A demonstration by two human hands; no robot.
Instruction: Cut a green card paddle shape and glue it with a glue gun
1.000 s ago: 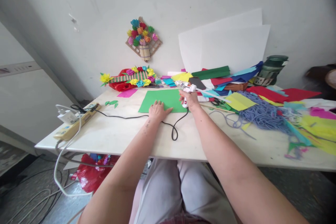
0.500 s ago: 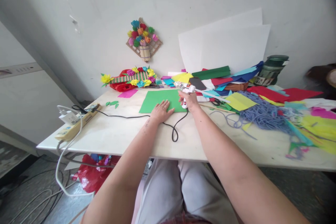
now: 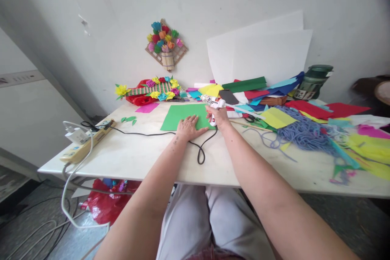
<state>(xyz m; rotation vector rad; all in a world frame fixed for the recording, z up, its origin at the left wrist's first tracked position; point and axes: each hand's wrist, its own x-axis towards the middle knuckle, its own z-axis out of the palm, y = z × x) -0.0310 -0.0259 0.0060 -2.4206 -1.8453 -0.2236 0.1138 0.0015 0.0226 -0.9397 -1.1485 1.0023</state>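
Note:
A green paper sheet (image 3: 183, 114) lies flat in the middle of the white table (image 3: 146, 158). My left hand (image 3: 189, 127) rests palm down on the sheet's near edge with its fingers spread. My right hand (image 3: 218, 116) is closed round the handle of a white glue gun (image 3: 212, 105), held just above the sheet's right edge with the nozzle pointing left. The gun's black cord (image 3: 201, 152) loops over the table in front of my hands and runs left to a power strip (image 3: 84, 144).
Piles of coloured paper (image 3: 276, 118), blue yarn (image 3: 301, 132) and scissors (image 3: 252, 119) cover the table's right half. A paper-flower craft (image 3: 152, 90) lies at the back left, another hangs on the wall (image 3: 166, 44). White sheets (image 3: 262, 55) lean on the wall beside a dark jar (image 3: 313, 80).
My left hand has slid a little to the right along the green sheet's near edge, closer to my right hand. The glue gun has barely moved.

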